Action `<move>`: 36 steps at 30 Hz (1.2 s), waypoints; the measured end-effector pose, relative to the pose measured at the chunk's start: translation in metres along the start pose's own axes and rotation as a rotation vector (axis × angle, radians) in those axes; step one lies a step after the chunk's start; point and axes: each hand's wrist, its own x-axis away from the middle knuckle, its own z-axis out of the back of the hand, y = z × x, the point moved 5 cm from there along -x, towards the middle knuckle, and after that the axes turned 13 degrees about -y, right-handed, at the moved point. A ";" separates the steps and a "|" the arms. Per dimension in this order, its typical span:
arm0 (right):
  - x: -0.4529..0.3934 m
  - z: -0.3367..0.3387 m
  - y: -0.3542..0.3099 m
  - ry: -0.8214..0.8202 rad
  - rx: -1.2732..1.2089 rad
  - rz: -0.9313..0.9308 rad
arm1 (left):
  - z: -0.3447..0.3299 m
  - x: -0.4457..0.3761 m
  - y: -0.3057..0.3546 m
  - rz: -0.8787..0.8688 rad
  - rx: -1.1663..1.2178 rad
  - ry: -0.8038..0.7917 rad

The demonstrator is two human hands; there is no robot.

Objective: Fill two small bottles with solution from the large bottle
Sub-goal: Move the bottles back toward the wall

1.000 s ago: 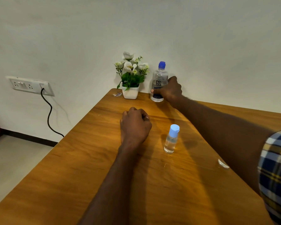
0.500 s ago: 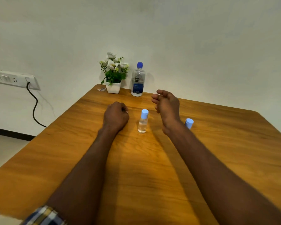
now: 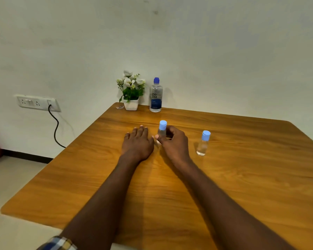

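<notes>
At the counter's [image 3: 242, 177] centre, right hand [image 3: 175, 143] fingers curl round the small bottle [image 3: 162, 131]; left hand [image 3: 137, 141] lies flat at 9 o'clock, fingers straight. Steady the base before opening its cap.

Plain home room, wooden table [image 3: 242, 177] against bare wall, potted flowers [image 3: 131, 91], wall socket [image 3: 37, 103]

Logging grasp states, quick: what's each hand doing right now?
Left hand: open, flat on the table, holding nothing.
Right hand: holding a small bottle, fingers curled round it.
</notes>
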 end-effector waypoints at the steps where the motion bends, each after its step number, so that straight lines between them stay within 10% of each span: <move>1: -0.002 0.008 -0.005 0.024 -0.015 0.022 | 0.001 -0.001 0.000 -0.005 0.015 0.007; 9: -0.011 0.126 -0.030 0.237 -0.132 0.159 | 0.024 -0.033 0.065 -0.224 0.563 0.239; 20: -0.056 0.292 0.081 0.436 -0.045 -0.019 | -0.004 -0.151 0.215 -0.644 0.260 -0.064; 36: -0.147 0.381 0.225 0.668 0.257 -0.348 | -0.018 -0.213 0.232 -0.789 0.044 -0.048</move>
